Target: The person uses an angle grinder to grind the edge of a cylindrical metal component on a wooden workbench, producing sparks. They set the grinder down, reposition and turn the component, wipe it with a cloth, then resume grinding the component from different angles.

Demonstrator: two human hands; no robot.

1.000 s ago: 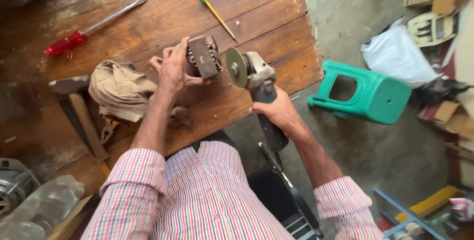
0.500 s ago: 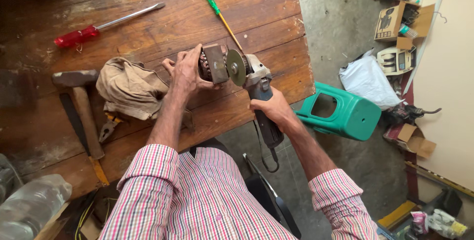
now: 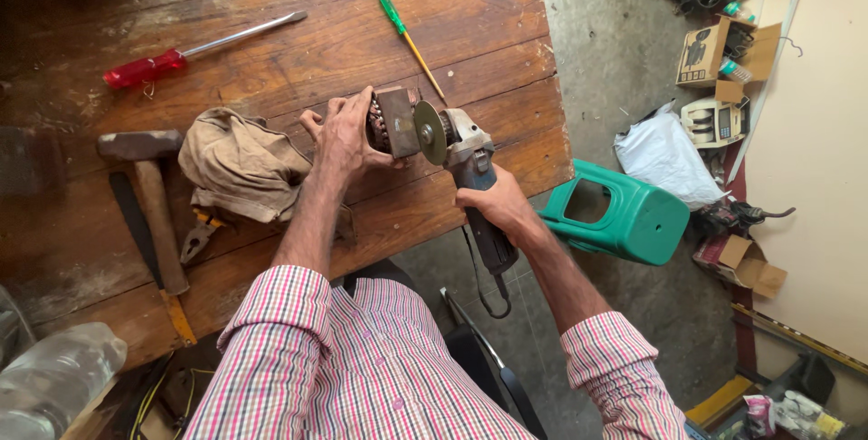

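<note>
My left hand (image 3: pixel 342 140) grips a rusty metal motor core (image 3: pixel 391 123) and holds it down on the wooden table (image 3: pixel 271 69). My right hand (image 3: pixel 495 205) is wrapped around the dark body of an angle grinder (image 3: pixel 470 169). The grinder's round disc (image 3: pixel 429 132) stands on edge, touching the right face of the motor core. A black cord (image 3: pixel 484 286) hangs down from the grinder's rear end.
A tan cloth (image 3: pixel 240 164) lies left of my left hand, with pliers (image 3: pixel 199 236) below it and a hammer (image 3: pixel 149 196) beside. A red-handled screwdriver (image 3: pixel 181 56) and a green-handled screwdriver (image 3: pixel 411 42) lie farther back. A green plastic stool (image 3: pixel 624 214) stands on the floor at right.
The view shifted, so the table and stool sit differently in frame. My hands hold the same grips, with the grinder disc staying against the motor core.
</note>
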